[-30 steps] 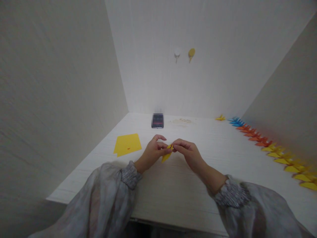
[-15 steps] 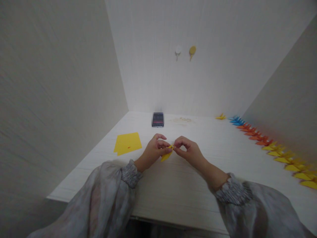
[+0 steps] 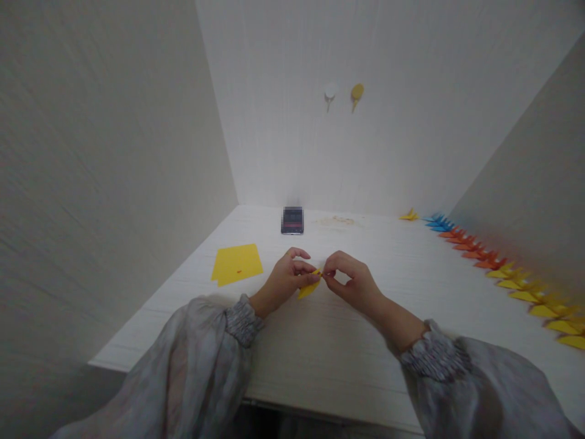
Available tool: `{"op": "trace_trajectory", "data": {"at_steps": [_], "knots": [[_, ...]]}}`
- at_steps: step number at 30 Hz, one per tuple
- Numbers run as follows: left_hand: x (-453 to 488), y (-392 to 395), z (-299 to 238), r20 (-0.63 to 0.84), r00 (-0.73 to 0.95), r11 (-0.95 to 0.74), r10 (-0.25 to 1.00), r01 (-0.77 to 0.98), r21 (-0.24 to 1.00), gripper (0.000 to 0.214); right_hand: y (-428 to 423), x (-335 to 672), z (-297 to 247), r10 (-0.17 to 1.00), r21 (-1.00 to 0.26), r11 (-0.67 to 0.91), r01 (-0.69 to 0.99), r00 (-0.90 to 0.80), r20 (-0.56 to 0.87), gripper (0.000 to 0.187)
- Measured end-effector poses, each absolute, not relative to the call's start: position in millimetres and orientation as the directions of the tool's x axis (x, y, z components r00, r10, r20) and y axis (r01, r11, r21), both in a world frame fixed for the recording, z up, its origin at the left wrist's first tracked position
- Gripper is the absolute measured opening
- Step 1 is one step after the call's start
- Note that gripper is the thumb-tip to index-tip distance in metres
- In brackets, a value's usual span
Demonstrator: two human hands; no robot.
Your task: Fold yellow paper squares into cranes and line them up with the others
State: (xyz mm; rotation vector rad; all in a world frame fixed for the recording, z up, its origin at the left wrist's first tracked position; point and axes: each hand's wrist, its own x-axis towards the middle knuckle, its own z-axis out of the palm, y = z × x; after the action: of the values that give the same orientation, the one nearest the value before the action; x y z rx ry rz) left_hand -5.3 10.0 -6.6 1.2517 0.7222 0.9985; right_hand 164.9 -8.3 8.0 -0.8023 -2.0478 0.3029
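Between my two hands, just above the table, is a small piece of folded yellow origami paper. My left hand holds its body between thumb and fingers, with the index finger raised and curved. The thumb and index finger of my right hand pinch a narrow tip at its right end. That tip is mostly covered by the fingers. Flat yellow paper sheets lie left of my left hand, with a small reddish mark on the top one.
A phone with a blurred screen stands near the back wall. Along the right side runs a row of folded paper cranes, blue, orange and yellow. Two hooks, one white and one yellow, hang on the wall.
My right fingers have shifted slightly at the paper's tip and now cover more of it. My left hand keeps its grip. The whole view has moved very slightly.
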Motion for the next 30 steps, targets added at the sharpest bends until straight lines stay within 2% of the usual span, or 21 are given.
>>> {"op": "trace_trajectory", "data": {"at_steps": [8, 15, 22, 30], "knots": [[-5.4, 10.7, -6.2, 0.106, 0.403, -0.017, 0.909, -0.219, 0.976, 0.048, -9.1, 164.1, 3.8, 0.532, -0.253, 0.79, 0.558, -0.42, 0.735, 0.007], [-4.8, 11.4, -6.6, 0.111, 0.395, -0.028, 0.912, -0.209, 0.977, 0.046, -9.0, 164.8, 5.0, 0.472, -0.091, 0.783, 0.615, -0.493, 0.731, 0.004], [-4.1, 10.0, -6.1, 0.116, 0.386, -0.023, 0.915, -0.236, 0.971, 0.046, -10.9, 163.0, 4.3, 0.442, -0.023, 0.768, 0.64, -0.504, 0.742, 0.007], [-4.3, 9.7, -4.1, 0.149, 0.388, -0.071, 0.91, -0.21, 0.975, 0.046, -13.6, 160.8, 5.1, 0.416, -0.005, 0.756, 0.654, -0.475, 0.776, 0.007]]}}
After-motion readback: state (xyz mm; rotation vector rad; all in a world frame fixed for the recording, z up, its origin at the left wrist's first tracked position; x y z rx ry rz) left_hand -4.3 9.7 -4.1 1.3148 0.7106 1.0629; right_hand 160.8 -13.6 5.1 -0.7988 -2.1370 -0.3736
